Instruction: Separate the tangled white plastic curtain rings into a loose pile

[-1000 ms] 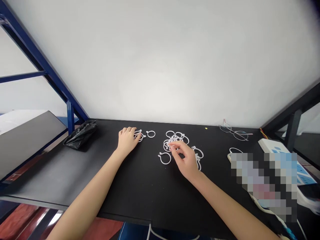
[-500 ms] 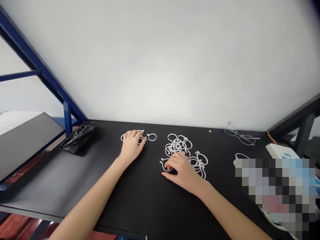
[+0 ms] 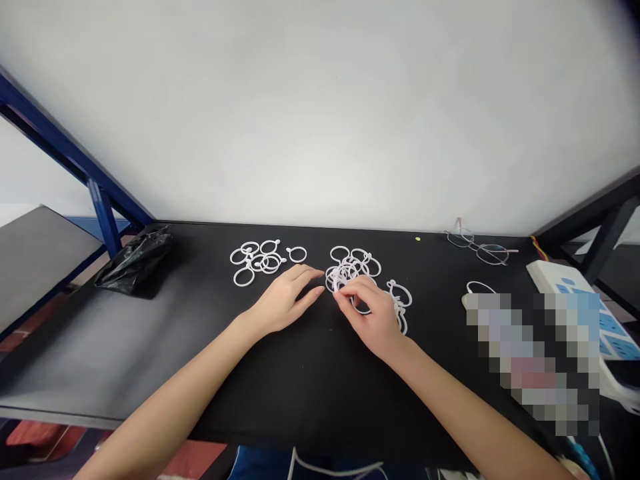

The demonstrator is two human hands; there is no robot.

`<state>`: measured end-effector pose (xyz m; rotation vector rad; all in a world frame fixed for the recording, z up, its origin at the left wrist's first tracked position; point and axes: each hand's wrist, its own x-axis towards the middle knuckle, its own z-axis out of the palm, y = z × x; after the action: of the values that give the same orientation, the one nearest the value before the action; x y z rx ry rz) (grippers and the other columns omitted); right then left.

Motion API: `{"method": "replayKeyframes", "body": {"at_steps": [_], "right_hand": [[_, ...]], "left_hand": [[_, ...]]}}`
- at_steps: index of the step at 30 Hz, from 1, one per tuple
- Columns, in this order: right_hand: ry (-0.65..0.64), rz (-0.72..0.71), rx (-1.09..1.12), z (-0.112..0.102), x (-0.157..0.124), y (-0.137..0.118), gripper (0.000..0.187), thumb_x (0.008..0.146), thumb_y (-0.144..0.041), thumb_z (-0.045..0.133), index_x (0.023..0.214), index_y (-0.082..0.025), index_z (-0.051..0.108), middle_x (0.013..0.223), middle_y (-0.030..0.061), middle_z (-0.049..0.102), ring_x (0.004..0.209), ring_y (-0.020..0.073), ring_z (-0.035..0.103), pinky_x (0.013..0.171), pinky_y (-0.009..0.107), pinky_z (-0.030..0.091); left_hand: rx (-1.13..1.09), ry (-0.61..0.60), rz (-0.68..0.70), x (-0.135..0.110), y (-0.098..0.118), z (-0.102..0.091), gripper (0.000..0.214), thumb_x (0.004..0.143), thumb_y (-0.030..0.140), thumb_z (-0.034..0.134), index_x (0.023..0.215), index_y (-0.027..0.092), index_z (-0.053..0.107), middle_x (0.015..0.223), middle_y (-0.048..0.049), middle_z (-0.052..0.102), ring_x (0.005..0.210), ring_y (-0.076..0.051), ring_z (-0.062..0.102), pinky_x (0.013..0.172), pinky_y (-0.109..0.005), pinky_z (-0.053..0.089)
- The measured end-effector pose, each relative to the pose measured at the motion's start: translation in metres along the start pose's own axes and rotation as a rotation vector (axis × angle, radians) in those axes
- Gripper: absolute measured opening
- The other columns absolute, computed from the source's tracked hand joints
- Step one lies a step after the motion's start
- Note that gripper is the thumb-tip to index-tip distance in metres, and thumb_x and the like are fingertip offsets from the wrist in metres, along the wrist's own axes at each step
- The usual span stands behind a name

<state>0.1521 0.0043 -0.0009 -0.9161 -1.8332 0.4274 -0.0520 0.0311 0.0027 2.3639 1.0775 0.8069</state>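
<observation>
My right hand (image 3: 371,308) has its thumb and fingers pinched on a thin white ring (image 3: 335,279) with a small knob, at the near side of a loose pile of such rings (image 3: 373,267). More rings (image 3: 401,293) lie just right of that hand, partly hidden by it. My left hand (image 3: 289,297) holds nothing; its fingers are apart and point at the ring in my right hand, with a small gap between. Behind my left hand lies a second group of white rings (image 3: 270,263), with a single ring (image 3: 298,254) a little apart from it.
The rings lie on a black tabletop (image 3: 300,393) against a white wall. Eyeglasses (image 3: 477,247) rest at the back right, near a power strip (image 3: 565,283) and a blurred-out object (image 3: 530,360). A black plastic bag (image 3: 135,261) sits at the left beside a blue metal frame (image 3: 103,210).
My left hand has left the left group of rings and moved right, close to my right hand. My right hand has closed on a ring and lifted it slightly. The view has tilted down a little.
</observation>
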Motion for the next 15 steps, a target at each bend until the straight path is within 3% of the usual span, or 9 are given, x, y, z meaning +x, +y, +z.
{"method": "replayKeyframes", "body": {"at_steps": [3,11,15], "right_hand": [[0.062,-0.007,0.051,0.001,0.000,-0.001,0.011,0.089,-0.013,0.059,0.081,-0.021,0.061,0.073,0.0011,0.060,0.067,0.0151,0.055,0.062,0.030,0.047],[0.003,0.005,0.135,0.004,-0.001,-0.006,0.012,0.089,-0.012,0.058,0.093,-0.021,0.067,0.083,0.0042,0.068,0.079,0.0177,0.065,0.074,0.034,0.053],[-0.014,-0.007,0.136,0.005,0.000,-0.003,0.012,0.089,-0.013,0.060,0.091,-0.022,0.068,0.083,0.0043,0.069,0.080,0.0181,0.065,0.075,0.035,0.055]], "left_hand": [[-0.187,-0.026,-0.047,0.000,0.007,0.004,0.031,0.097,0.033,0.045,0.121,0.017,0.057,0.115,-0.0105,0.063,0.105,-0.021,0.061,0.094,-0.037,0.050],[-0.680,-0.076,-0.272,-0.001,0.022,0.013,0.037,0.096,0.041,0.046,0.124,0.018,0.056,0.131,-0.0120,0.056,0.101,-0.021,0.064,0.073,-0.030,0.061],[-0.843,-0.095,-0.336,-0.001,0.021,0.015,0.039,0.096,0.040,0.048,0.128,0.019,0.052,0.129,-0.0112,0.056,0.104,-0.021,0.063,0.076,-0.031,0.062]]}}
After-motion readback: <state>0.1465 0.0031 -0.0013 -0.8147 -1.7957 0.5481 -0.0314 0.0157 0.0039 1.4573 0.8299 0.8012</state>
